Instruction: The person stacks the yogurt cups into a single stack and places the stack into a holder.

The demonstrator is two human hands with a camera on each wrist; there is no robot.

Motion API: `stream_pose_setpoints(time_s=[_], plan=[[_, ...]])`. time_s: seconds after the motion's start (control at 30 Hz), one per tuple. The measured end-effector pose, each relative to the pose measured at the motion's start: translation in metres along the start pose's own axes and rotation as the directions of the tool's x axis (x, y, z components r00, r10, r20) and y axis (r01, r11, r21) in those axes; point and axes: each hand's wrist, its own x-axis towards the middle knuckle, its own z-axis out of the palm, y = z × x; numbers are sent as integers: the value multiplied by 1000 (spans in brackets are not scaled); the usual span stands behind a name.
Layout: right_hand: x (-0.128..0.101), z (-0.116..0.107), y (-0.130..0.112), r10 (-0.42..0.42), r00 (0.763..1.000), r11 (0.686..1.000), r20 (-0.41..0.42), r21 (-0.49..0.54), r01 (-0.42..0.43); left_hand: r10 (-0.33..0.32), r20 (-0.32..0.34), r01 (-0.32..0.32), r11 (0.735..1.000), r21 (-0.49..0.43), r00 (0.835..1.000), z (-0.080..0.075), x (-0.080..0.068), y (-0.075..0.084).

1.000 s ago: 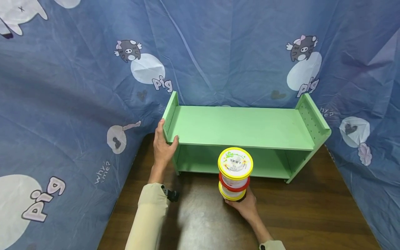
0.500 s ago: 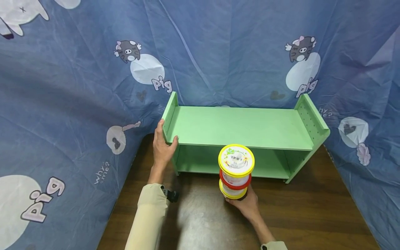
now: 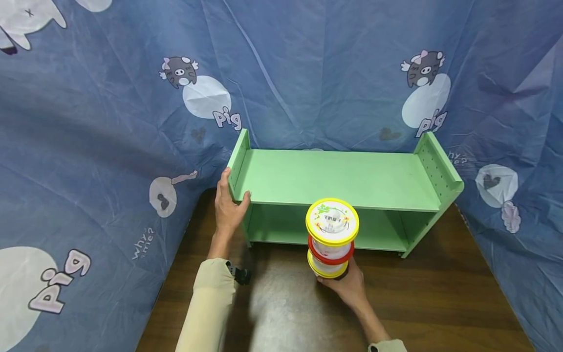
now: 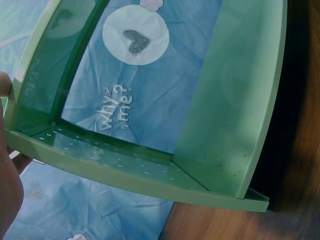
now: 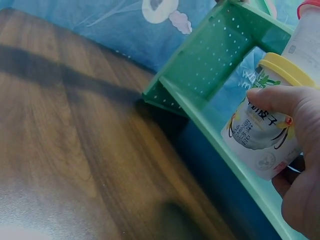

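My left hand (image 3: 230,210) grips the left side panel of a low green shelf (image 3: 334,178), thumb at the front edge of the top board. Only part of that hand shows at the left of the left wrist view. My right hand (image 3: 350,288) holds a stack of three round white tubs in front of the shelf. Its fingers and thumb wrap the bottom tub (image 5: 260,132), which has a yellow lid and a printed label. Above it sits a red-lidded tub (image 3: 330,252), topped by a yellow-lidded tub (image 3: 332,222). The stack stands roughly upright and overlaps the lower compartment in the head view.
The shelf stands on a dark brown wooden table (image 3: 281,313), with a raised panel at each end and an open lower compartment (image 3: 281,225). Blue cloth (image 3: 281,73) printed with pigs hangs behind and at both sides.
My right hand has lifted the stack slightly, and the top tub's lid now appears higher and a little larger. My left hand stays on the shelf's side panel.
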Motion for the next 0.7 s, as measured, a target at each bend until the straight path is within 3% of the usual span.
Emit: stream_pose_setpoints(time_s=[0.7], plan=[[-1, -9, -20, -48, 999, 999, 10, 6, 48, 13, -15, -13, 1000, -16, 1000, 2, -1, -3]])
